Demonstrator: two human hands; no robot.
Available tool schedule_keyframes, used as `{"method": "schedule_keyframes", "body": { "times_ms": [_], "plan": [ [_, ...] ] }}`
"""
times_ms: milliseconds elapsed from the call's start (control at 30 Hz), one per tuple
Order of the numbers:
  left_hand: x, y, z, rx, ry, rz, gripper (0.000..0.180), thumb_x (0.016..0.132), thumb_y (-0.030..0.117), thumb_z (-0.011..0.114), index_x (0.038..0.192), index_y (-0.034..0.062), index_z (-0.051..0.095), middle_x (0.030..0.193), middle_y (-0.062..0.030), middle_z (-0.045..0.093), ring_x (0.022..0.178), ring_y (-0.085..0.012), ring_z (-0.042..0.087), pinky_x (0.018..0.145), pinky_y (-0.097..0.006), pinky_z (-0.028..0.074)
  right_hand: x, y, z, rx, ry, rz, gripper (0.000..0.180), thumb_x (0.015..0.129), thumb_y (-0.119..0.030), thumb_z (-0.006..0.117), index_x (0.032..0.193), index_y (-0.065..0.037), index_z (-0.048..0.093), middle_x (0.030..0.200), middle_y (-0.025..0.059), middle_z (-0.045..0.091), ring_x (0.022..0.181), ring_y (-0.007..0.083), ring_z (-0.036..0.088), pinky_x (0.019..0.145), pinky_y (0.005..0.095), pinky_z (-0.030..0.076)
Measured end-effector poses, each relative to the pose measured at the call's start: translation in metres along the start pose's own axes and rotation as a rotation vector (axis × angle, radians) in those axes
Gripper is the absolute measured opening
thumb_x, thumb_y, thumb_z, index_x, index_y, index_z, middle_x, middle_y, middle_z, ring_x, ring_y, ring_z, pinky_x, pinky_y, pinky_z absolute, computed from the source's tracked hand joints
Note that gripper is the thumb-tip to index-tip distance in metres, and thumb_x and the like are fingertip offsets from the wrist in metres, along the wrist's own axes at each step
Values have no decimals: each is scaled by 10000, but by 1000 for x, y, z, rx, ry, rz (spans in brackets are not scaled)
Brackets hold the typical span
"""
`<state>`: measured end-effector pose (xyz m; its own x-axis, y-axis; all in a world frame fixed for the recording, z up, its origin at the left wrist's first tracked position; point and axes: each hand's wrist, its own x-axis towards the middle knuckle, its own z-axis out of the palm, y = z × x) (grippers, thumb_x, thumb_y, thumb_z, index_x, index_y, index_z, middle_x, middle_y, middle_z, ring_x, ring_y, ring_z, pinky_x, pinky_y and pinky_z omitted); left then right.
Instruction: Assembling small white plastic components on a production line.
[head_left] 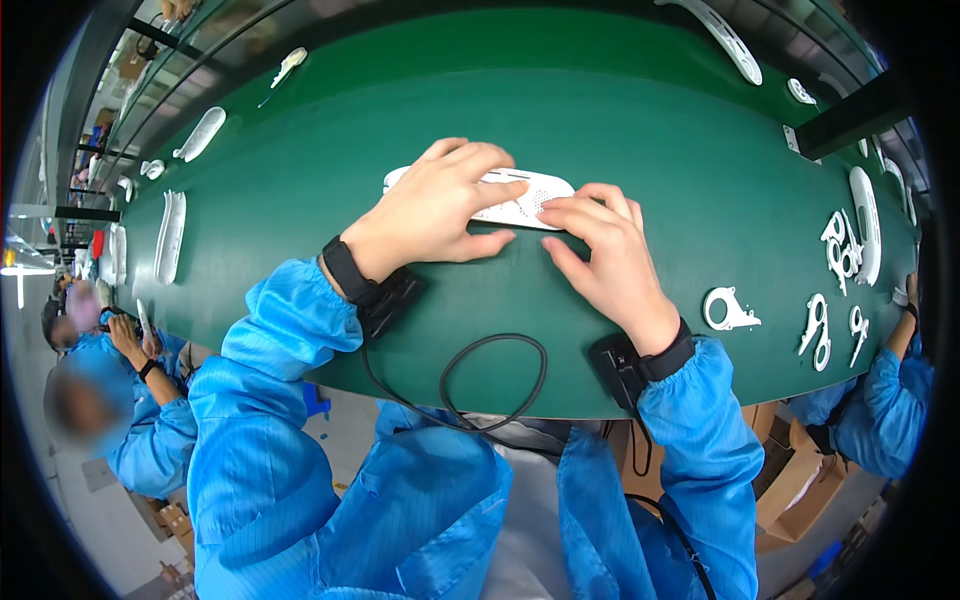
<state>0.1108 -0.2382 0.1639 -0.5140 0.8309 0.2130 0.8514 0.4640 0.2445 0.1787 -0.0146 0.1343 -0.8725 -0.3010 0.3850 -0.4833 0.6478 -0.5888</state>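
Frame centre: my left hand and right hand press flat, unclenched, on white perforated plastic panel, green tabletop.

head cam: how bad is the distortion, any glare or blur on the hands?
Head view: strong fisheye, the green conveyor belt bows into an arc, corners vignette black. Left hand and right hand are sharp on the flat white perforated plastic part; light is even, soft shadows, no glare there.

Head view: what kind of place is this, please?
Most likely a factory assembly line. A long green belt carries many white plastic parts. Both the left hand and right hand press on a white perforated panel, and co-workers in blue coats sit alongside.
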Motion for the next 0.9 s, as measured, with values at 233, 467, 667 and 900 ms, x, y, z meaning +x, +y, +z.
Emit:
{"method": "schedule_keyframes", "body": {
  "times_ms": [233, 467, 667, 900],
  "plan": [
    [-47, -42, -38, -266, 522, -336, 537, 809, 241, 625, 1299, 36, 547, 1290, -194, 536, 1234, -332, 483, 1060, -411, 347, 11, 8, 11, -175, 160, -9, 129, 709, -125, 765, 813, -90, 698, 826, 11, 693, 926, 220, 596, 767, 380, 420],
    [-137, -104, 11, 108, 513, -797, 470, 869, 355, 617, 1255, 91, 573, 1293, -160, 515, 1245, -320, 449, 1050, -478, 301, 109, 59, 38, -357, 422, 73, 151, 756, -152, 735, 881, -71, 712, 1017, 137, 598, 899, 314, 584, 756, 429, 502],
    [-112, -86, 13, 219, 458, -847, 511, 817, 414, 632, 1229, 117, 583, 1298, -149, 484, 1288, -308, 390, 1050, -547, 253, 159, 100, 44, -498, 184, 203, 331, 885, -257, 572, 1170, -103, 641, 1145, 114, 601, 1076, 298, 575, 851, 495, 456],
    [-105, -101, 16, 178, 446, -876, 482, 835, 394, 625, 1244, 142, 579, 1294, -128, 496, 1260, -317, 412, 1063, -524, 251, 131, 93, 14, -189, 90, 116, 414, 868, -176, 594, 1259, -43, 561, 1252, 141, 579, 1124, 326, 568, 956, 407, 441]
  ]
}}
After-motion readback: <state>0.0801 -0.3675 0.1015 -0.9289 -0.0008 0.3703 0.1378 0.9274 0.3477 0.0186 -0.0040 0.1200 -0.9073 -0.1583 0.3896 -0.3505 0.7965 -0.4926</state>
